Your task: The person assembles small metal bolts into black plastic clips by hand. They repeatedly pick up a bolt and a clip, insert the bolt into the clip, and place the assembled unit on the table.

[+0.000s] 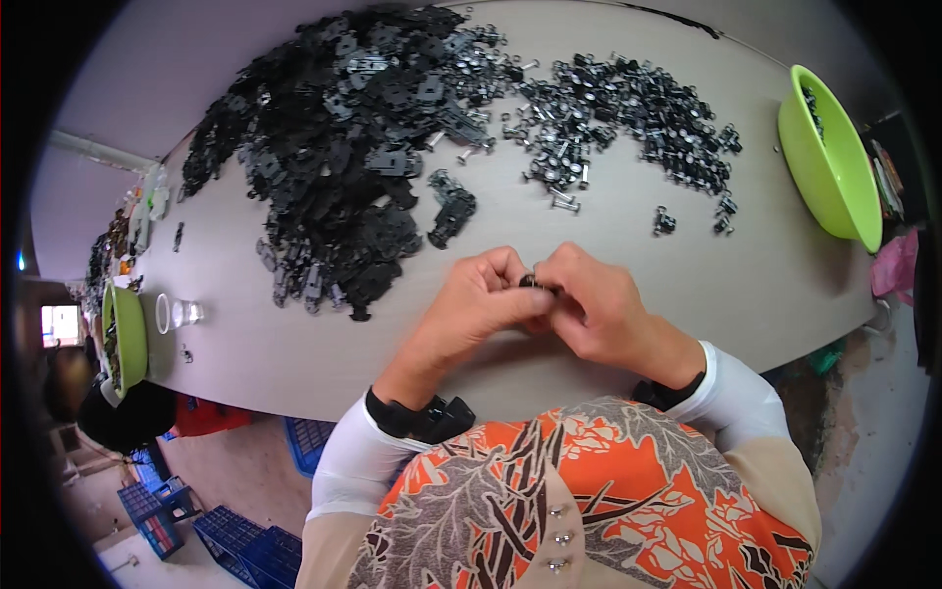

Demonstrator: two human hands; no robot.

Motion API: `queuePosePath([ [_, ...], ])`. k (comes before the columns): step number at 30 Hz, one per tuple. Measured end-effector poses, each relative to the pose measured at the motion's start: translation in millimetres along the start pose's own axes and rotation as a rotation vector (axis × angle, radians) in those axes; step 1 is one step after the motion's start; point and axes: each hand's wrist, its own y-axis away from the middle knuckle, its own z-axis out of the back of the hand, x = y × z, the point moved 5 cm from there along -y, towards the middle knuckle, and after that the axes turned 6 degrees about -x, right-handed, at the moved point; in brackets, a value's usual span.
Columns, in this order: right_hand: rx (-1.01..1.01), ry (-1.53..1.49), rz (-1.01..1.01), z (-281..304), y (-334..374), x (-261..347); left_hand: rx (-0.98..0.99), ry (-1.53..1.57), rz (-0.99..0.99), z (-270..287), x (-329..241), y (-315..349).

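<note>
My left hand point(479, 299) and my right hand point(601, 302) meet over the near part of the table. Between their pinched fingertips sits a small dark part point(531, 282), mostly covered, so its exact kind does not show. Beyond my left hand spreads a large heap of flat black toy-car chassis plates point(324, 147). To its right lies a scatter of wheel-and-axle sets point(628, 108), black wheels on shiny metal rods. A small group of dark chassis pieces point(452, 208) lies apart from the heap, just past my left hand.
A lime-green basin point(834, 182) with small parts stands tilted-looking at the table's right edge, near a pink bag point(894, 267). At the left edge are another green basin point(131, 339) and a clear plastic cup point(186, 313). Blue crates point(257, 552) stand on the floor.
</note>
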Motion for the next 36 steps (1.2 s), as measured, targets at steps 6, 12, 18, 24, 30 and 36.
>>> queuePosePath([
  [6, 0.223, -0.182, 0.005, -6, -4, 3, -0.268, -0.164, -0.039, 39, 2, 52],
  [12, -0.062, 0.404, -0.115, 33, -17, -60, -0.475, -0.437, 0.027, 90, -7, 179],
  [18, 0.036, 0.480, -0.012, 19, -16, -70, -0.742, -1.440, 0.178, 127, -14, 236],
  [24, 0.201, 0.382, -0.190, 24, -15, -54, -0.579, -1.223, -0.402, 57, -65, 116],
  [30, 0.107, 0.477, -0.055, 19, -9, -51, -0.540, -1.411, -0.597, 44, -37, -38],
  [36, 0.227, 0.359, -0.191, 15, -4, -46, -0.613, -1.218, -0.657, 27, -32, -31],
])
